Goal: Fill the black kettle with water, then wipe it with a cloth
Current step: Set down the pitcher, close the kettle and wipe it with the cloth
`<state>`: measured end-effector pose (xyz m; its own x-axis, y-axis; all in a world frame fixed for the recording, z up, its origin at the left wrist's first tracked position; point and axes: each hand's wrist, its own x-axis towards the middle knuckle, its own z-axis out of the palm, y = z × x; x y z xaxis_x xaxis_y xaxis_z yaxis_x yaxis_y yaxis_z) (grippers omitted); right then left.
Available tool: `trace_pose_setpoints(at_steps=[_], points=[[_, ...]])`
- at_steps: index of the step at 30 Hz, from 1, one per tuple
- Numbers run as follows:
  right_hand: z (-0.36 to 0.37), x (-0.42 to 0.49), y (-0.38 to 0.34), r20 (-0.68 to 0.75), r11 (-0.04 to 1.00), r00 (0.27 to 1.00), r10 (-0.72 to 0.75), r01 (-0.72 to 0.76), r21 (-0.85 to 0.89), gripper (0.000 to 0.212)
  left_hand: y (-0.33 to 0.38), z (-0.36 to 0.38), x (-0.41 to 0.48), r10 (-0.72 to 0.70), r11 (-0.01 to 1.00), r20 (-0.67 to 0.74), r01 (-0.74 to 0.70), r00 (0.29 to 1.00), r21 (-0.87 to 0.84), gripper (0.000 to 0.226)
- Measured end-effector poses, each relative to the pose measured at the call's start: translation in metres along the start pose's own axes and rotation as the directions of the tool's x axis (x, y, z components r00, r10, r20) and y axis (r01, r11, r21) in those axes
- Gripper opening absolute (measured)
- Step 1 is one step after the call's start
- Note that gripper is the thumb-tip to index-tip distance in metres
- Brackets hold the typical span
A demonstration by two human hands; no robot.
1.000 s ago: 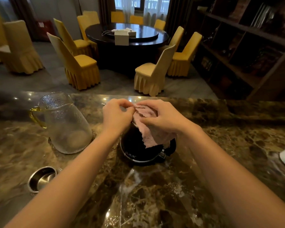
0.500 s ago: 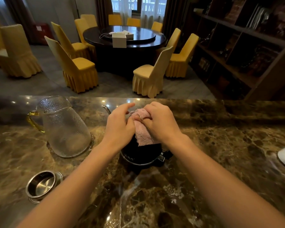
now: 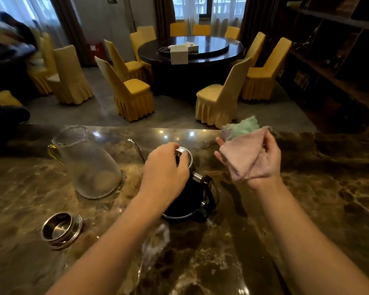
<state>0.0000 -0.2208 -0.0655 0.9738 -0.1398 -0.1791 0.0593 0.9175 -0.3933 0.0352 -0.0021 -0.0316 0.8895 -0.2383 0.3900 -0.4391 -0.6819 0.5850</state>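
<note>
Black kettle (image 3: 192, 196); pink-and-green cloth (image 3: 244, 154); brown veined marble counter (image 3: 307, 209).

Passage beside the black kettle (image 3: 192, 194)
Blocked left by glass pitcher (image 3: 90, 165) and steel bowl (image 3: 58, 228); open over counter (image 3: 307, 209) right and front.

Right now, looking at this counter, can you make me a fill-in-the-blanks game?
The left hand grips the top of the ___ kettle.
The glass pitcher stands to the ___ of the kettle.
The right hand holds a pink and green ___ clear of the kettle.
Missing words: black; left; cloth.
</note>
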Motion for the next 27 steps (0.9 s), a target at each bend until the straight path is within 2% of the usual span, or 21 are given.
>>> trace_pose_setpoints(at_steps=[2,5,6,8,9,11,13,15,17,19,21,23,24,27], points=[[-0.006,0.01,0.01,0.005,0.998,0.999,0.038,-0.038,0.042,0.068,0.006,0.017,-0.006,-0.022,0.998,-0.029,0.024,0.999,0.052,0.022],[0.0,0.017,0.031,0.077,0.992,0.99,0.12,-0.117,-0.036,0.088,0.001,0.024,-0.011,0.015,0.997,-0.115,-0.006,0.993,0.08,0.012],[0.004,0.017,0.038,0.11,0.988,0.982,0.152,-0.146,-0.053,0.085,-0.003,0.023,-0.012,0.051,0.996,-0.114,-0.042,0.992,0.077,0.011],[0.017,0.014,0.056,0.179,0.971,0.963,0.202,-0.173,-0.165,0.064,-0.011,0.015,-0.012,0.145,0.988,-0.063,-0.141,0.987,0.065,0.008],[0.024,0.012,0.064,0.194,0.952,0.958,0.21,-0.155,-0.264,0.052,-0.014,0.01,-0.011,0.188,0.981,-0.029,-0.186,0.982,0.055,0.007],[0.033,0.01,0.081,0.192,0.89,0.97,0.146,-0.044,-0.454,0.049,-0.02,0.001,-0.009,0.217,0.976,0.006,-0.217,0.976,-0.007,0.007],[0.031,0.014,0.097,0.208,0.766,0.978,0.003,0.131,-0.629,0.047,-0.022,-0.004,-0.006,0.147,0.982,-0.02,-0.149,0.989,-0.118,0.006],[0.016,0.018,0.109,0.206,0.55,0.969,-0.134,0.246,-0.798,0.052,-0.02,-0.001,0.0,0.036,0.976,-0.058,-0.047,0.998,-0.211,0.005],[-0.007,0.022,0.114,0.149,0.359,0.967,-0.206,0.216,-0.908,0.05,-0.014,0.007,0.011,-0.02,0.985,-0.059,0.009,0.998,-0.173,0.009],[-0.033,0.02,0.112,0.013,0.288,0.976,-0.216,0.076,-0.955,0.045,-0.011,0.021,0.019,-0.01,0.999,0.023,0.011,1.0,-0.036,0.022],[-0.047,0.013,0.109,-0.114,0.289,0.974,-0.194,-0.055,-0.956,0.042,-0.011,0.028,0.022,-0.037,0.998,0.115,0.03,0.993,0.059,0.034],[-0.041,0.009,0.107,-0.165,0.354,0.971,-0.172,-0.095,-0.93,0.035,-0.015,0.028,0.023,-0.035,0.998,0.149,0.027,0.988,0.053,0.033],[-0.031,0.007,0.108,-0.149,0.416,0.972,-0.183,-0.061,-0.907,0.032,-0.018,0.027,0.023,-0.01,1.0,0.162,0.006,0.987,0.023,0.032],[0.003,0.007,0.118,0.115,0.47,0.947,-0.301,0.252,-0.846,0.024,-0.021,0.022,0.024,0.101,0.994,0.179,-0.092,0.979,-0.054,0.041]])
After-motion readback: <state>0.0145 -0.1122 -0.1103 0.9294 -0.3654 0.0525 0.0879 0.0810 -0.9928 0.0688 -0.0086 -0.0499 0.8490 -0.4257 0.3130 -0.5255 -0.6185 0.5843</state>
